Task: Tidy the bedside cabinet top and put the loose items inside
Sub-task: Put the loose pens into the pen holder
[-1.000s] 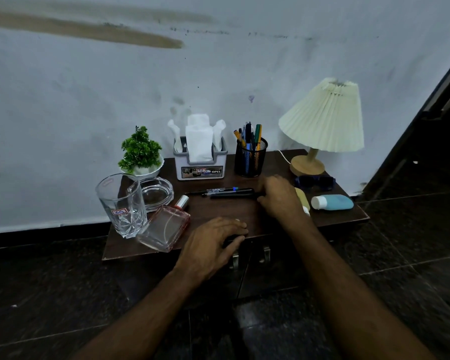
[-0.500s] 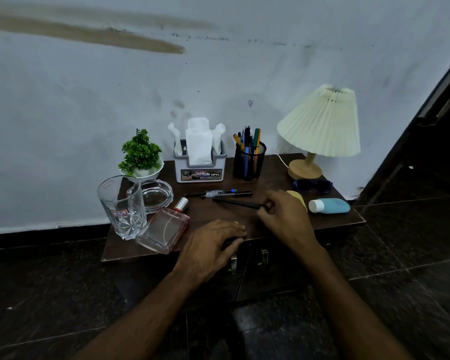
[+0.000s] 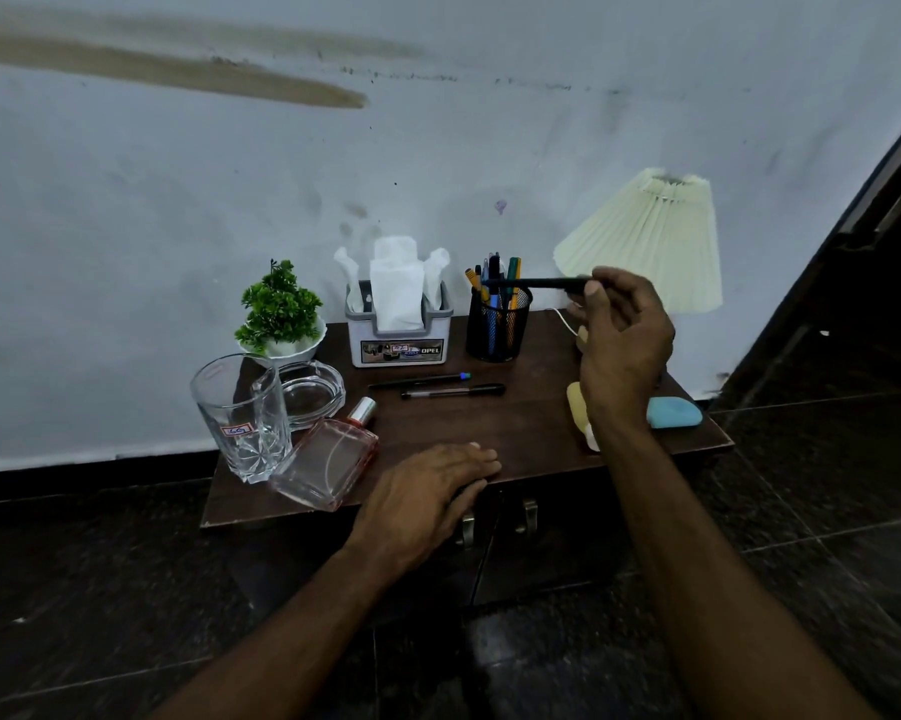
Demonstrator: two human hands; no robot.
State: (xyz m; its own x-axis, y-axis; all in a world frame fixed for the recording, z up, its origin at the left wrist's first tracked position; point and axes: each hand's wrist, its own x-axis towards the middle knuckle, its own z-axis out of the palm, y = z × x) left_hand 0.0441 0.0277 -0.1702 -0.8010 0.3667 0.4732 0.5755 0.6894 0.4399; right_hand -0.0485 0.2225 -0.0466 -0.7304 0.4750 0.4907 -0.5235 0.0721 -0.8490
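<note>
My right hand [image 3: 622,345] is raised above the dark wooden cabinet top [image 3: 516,423], pinching a black pen [image 3: 539,283] held level just over the black mesh pen holder [image 3: 497,327]. Two more pens [image 3: 438,385] lie side by side in the middle of the top. My left hand [image 3: 427,498] rests flat, fingers spread, on the front edge above the metal door handles [image 3: 495,522]. A yellow tube [image 3: 575,405] and a blue bottle [image 3: 674,412] lie at the right, partly hidden by my right wrist.
On the left stand a cut-glass tumbler [image 3: 240,413], a glass ashtray [image 3: 310,392], a lying pink perfume bottle [image 3: 328,457] and a small green plant [image 3: 279,314]. A tissue box [image 3: 399,324] sits at the back, a pleated lamp [image 3: 645,241] at the right. Dark tiled floor surrounds the cabinet.
My right hand has picked one black pen off the cabinet top and lifted it up and back to above the pen holder. My left hand has stayed put.
</note>
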